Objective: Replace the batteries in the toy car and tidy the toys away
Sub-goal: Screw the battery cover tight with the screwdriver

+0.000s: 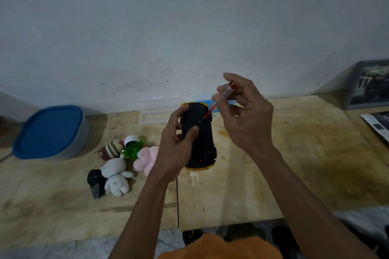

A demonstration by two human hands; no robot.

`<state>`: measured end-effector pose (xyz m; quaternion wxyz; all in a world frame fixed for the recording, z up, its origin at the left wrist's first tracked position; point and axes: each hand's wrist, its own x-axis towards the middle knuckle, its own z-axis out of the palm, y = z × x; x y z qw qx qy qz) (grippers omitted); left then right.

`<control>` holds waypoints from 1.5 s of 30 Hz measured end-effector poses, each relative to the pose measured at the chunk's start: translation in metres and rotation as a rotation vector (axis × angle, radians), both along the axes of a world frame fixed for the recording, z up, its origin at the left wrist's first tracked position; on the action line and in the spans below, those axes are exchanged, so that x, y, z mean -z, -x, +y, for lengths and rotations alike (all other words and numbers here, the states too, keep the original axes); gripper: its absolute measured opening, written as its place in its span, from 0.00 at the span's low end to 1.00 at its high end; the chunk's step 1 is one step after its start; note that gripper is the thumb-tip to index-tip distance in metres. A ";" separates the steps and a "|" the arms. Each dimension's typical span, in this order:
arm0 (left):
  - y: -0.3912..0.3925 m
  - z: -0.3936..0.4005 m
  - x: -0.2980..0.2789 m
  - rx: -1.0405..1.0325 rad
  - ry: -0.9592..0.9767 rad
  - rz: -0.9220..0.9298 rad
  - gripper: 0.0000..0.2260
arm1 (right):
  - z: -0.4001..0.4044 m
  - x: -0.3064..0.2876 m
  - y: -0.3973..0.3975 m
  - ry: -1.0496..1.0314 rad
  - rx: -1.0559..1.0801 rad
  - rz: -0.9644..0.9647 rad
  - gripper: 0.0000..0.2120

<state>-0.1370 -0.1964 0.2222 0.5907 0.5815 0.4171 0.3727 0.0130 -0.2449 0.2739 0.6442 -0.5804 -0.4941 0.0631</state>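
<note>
A yellow toy car (200, 143) is held upside down above the wooden table (294, 164), its black underside facing me. My left hand (174, 149) grips its left side, thumb pressed on the underside. My right hand (244, 111) pinches a small screwdriver (219, 101) with a clear handle and red cap. Its tip touches the underside near the car's far end. To the left lies a heap of small toys: a white plush (116, 175), a pink plush (147, 159), a striped brown plush (111, 149) and a green-leafed piece (133, 150).
A grey tub with a blue lid (50, 132) stands at the far left. A clear plastic case (156, 114) lies open against the wall behind the car. A dark block (95, 183) sits by the plush toys. A framed picture (370, 84) and a magazine (379, 125) are at right.
</note>
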 end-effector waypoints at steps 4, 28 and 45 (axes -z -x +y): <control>0.000 0.000 -0.001 0.003 -0.006 0.003 0.22 | 0.000 0.000 0.001 -0.007 0.009 -0.027 0.17; 0.001 0.002 0.000 0.008 -0.016 0.009 0.22 | 0.009 -0.003 -0.003 -0.039 -0.088 -0.362 0.20; 0.000 0.012 -0.030 0.035 -0.109 -0.069 0.21 | 0.004 -0.027 0.001 -0.155 -0.070 -0.235 0.18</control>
